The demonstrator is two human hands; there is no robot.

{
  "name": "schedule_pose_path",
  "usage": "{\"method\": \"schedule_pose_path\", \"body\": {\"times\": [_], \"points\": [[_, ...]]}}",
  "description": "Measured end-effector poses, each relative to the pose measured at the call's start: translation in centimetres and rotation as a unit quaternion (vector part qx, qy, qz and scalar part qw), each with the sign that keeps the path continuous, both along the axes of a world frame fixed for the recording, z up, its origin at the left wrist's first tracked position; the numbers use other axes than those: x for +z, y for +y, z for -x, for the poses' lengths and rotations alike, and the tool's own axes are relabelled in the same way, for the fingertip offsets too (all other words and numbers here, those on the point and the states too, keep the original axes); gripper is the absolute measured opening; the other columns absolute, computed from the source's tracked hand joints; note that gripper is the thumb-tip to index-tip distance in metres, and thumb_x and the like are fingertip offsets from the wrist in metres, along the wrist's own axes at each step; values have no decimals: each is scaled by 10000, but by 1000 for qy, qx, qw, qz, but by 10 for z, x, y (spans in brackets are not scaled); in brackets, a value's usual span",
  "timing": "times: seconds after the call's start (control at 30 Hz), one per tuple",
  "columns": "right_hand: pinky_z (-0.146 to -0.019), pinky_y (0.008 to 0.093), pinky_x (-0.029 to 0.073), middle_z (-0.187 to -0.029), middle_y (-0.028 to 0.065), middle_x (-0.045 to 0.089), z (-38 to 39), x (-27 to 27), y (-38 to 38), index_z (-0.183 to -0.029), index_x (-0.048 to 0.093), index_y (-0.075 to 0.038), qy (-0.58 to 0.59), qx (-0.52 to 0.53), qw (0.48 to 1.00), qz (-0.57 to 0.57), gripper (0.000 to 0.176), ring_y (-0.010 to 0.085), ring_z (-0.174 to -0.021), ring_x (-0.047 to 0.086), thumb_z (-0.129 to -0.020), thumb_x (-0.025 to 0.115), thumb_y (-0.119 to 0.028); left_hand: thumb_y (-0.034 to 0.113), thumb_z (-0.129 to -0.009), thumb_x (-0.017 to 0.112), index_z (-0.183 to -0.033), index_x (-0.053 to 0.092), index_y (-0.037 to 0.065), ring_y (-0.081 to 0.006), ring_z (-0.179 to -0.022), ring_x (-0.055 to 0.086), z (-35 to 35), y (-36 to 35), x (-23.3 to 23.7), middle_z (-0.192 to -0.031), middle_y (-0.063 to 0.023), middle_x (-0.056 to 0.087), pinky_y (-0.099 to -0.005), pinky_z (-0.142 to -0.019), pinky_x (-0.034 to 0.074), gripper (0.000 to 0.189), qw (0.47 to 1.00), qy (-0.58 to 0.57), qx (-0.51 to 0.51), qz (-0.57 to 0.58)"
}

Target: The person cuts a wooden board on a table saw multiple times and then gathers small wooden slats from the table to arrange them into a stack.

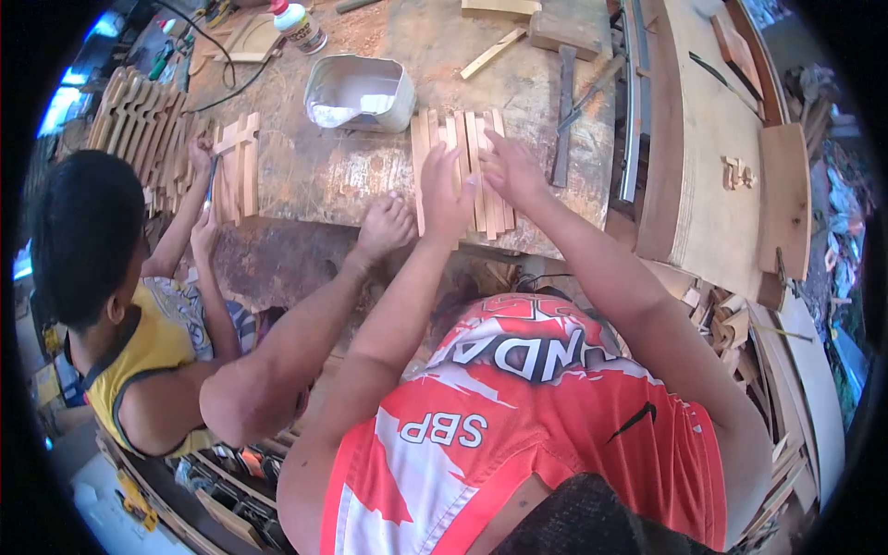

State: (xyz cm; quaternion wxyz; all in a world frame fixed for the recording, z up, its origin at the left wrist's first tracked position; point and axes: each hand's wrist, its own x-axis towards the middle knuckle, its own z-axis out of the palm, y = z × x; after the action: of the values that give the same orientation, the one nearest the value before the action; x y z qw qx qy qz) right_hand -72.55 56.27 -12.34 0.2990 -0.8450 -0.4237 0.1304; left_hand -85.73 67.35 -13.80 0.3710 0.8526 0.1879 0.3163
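A row of narrow wooden strips point(492, 215) lies side by side at the front edge of the workbench. Over its left part is my left hand point(448, 190), fingers pointing away from me and touching the strips. My right hand point(513, 168) reaches in from the right, its fingers apart over the upper right part of the row. The two hands are close together, with strips showing between and below them. Whether either hand grips a single strip cannot be made out.
A white tub point(359, 92) stands behind the strips, with a bottle point(299, 28) behind it. A hammer point(564, 102) lies to the right. On the left, a co-worker in yellow handles a tool beside other wood pieces point(242, 166).
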Motion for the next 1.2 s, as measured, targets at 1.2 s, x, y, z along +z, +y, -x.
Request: {"method": "schedule_pose_path", "body": {"times": [1.2], "points": [[-969, 462, 475, -1175, 139, 654, -360, 22, -502, -1219, 665, -93, -224, -343, 900, 148, 485, 365, -1131, 584, -808, 760, -333, 215, -846, 702, -1402, 471, 11, -448, -1417, 301, 15, -49, 1, -1523, -287, 313, -485, -1161, 276, 636, 967, 202, 44, -150]]}}
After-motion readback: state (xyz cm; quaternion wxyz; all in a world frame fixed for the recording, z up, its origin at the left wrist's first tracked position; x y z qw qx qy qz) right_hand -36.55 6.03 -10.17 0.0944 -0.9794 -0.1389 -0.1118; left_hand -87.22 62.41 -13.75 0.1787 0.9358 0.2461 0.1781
